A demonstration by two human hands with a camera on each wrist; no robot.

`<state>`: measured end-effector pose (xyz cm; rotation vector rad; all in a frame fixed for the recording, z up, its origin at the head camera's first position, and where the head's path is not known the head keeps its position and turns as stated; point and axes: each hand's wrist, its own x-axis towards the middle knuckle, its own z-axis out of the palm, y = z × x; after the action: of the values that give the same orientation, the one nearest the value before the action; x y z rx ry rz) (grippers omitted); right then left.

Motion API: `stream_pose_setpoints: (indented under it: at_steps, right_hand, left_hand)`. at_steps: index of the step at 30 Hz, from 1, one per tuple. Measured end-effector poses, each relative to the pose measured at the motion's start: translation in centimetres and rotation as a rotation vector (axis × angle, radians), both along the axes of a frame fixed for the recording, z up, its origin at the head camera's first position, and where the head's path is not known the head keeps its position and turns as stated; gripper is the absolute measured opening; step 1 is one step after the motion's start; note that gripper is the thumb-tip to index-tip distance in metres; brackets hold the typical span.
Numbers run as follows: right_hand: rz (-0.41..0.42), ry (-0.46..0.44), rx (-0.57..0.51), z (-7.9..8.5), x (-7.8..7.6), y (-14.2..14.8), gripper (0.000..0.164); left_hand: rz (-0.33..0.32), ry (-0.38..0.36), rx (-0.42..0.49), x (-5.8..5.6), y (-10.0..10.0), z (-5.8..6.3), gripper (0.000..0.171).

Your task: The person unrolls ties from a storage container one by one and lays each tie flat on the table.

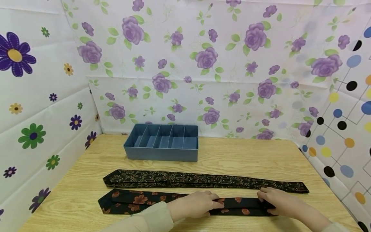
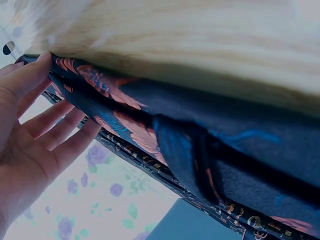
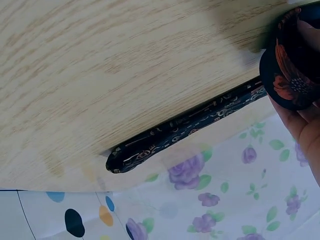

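Note:
Two dark neckties lie side by side across the table, each doubled back on itself. The nearer necktie [image 1: 237, 203] carries orange flowers. My left hand [image 1: 197, 204] rests across its middle, and in the left wrist view the thumb [image 2: 30, 75] is at one edge with fairly straight fingers at the other. At the right end my right hand [image 1: 279, 201] grips the fold; in the right wrist view this flowered end [image 3: 287, 75] bends round in a loop between thumb and fingers. Just behind lies the other necktie [image 1: 203, 180], with a small gold pattern, pointed at its left end.
A blue tray [image 1: 162, 154] with several compartments stands behind the neckties, left of centre. The wooden table [image 1: 246, 154] reaches back to a cloth [image 1: 185, 64] with purple flowers. More patterned cloth hangs at the left and right sides.

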<state>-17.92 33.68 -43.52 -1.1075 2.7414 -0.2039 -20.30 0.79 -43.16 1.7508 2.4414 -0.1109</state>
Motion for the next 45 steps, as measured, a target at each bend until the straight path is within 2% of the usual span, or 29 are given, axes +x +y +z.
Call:
stream_pose_setpoints:
  at_steps: [3, 9, 12, 18, 22, 29, 35, 39, 45]
  right_hand:
    - [0.018, 0.013, -0.019, -0.1, -0.1, 0.3, 0.029]
    - [-0.014, -0.059, -0.008, 0.0, -0.1, 0.8, 0.034]
    - [-0.022, -0.065, -0.011, 0.1, 0.0, 0.8, 0.035]
    - [-0.022, -0.039, -0.008, 0.2, -0.1, 0.6, 0.027]
    - [0.007, -0.013, -0.029, 0.1, -0.2, 0.6, 0.025]
    - [0.049, 0.084, -0.016, 0.0, 0.0, 0.8, 0.024]
    - [0.074, 0.106, -0.036, 0.0, 0.1, 1.2, 0.032]
    - [0.053, 0.105, -0.022, -0.1, 0.3, 1.4, 0.036]
    - [0.015, 0.085, -0.009, -0.2, 0.4, 1.5, 0.031]
  left_hand:
    - [0.011, -0.006, -0.012, 0.0, 0.0, 0.0, 0.052]
    - [0.001, 0.001, -0.007, 0.0, -0.1, -0.2, 0.053]
    - [-0.01, -0.009, 0.013, 0.0, -0.3, -0.2, 0.058]
    - [-0.001, -0.051, 0.046, 0.0, -0.9, 0.0, 0.062]
    - [0.002, -0.052, 0.044, 0.0, -1.2, 0.2, 0.062]
    - [0.015, 0.001, 0.005, 0.0, -1.6, 0.3, 0.063]
    - [0.003, 0.015, -0.027, -0.3, -1.3, 0.4, 0.058]
    - [0.0, 0.015, -0.058, -0.5, -0.9, 0.4, 0.057]
    - [-0.001, -0.008, -0.075, -0.6, -0.4, 0.7, 0.054]
